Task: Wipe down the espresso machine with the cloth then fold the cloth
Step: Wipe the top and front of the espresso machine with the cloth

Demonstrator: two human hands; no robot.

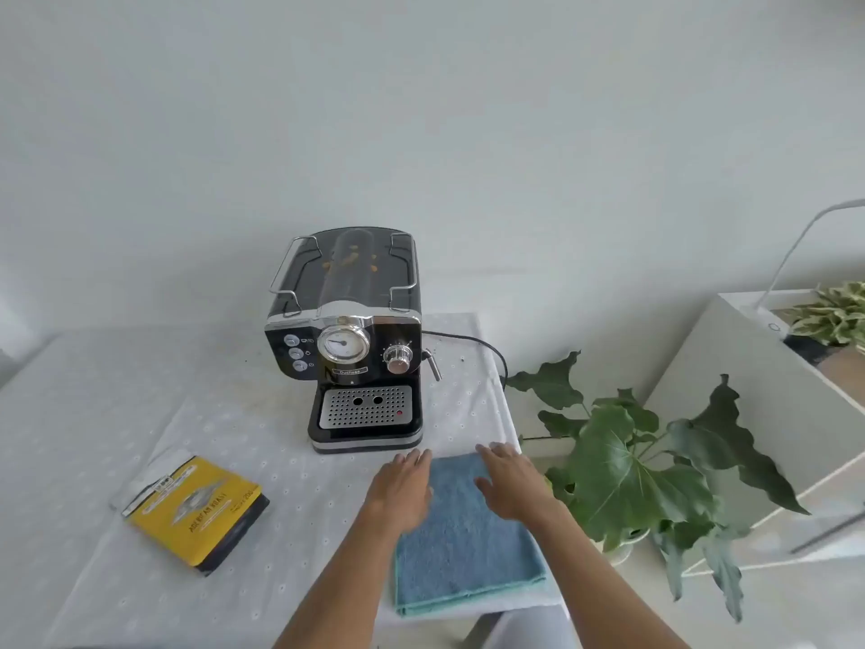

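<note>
A black and chrome espresso machine stands at the back of the table, with a round gauge, a knob and a perforated drip tray facing me. In front of it lies a blue cloth, folded into a rectangle, flat on the tablecloth near the table's right edge. My left hand rests flat on the cloth's left far corner, fingers extended. My right hand lies flat on its right far corner, fingers spread. Neither hand grips anything.
A yellow and black packet lies on the white tablecloth to the left. A leafy potted plant stands just off the table's right edge. A black cord runs from the machine. A white shelf unit stands further right.
</note>
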